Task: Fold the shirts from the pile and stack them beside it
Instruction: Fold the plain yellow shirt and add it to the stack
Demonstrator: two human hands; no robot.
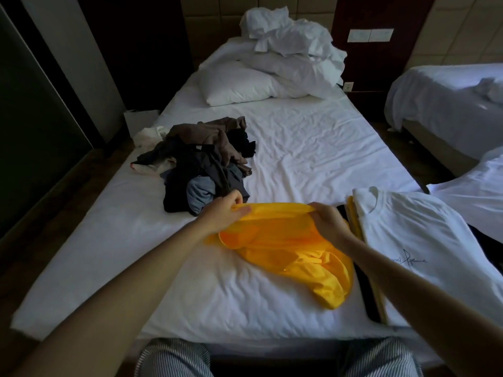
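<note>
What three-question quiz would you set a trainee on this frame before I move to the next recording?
1. True or false: the left hand and the right hand both grip the yellow shirt.
2. Where does the dark pile lie? A) on the bed, left of and beyond the yellow shirt; B) on a pillow; C) on the floor.
3. Fill in: the top shirt of the folded stack on the person's right is ____ in colour.

Key: 1 true; 2 A; 3 white.
</note>
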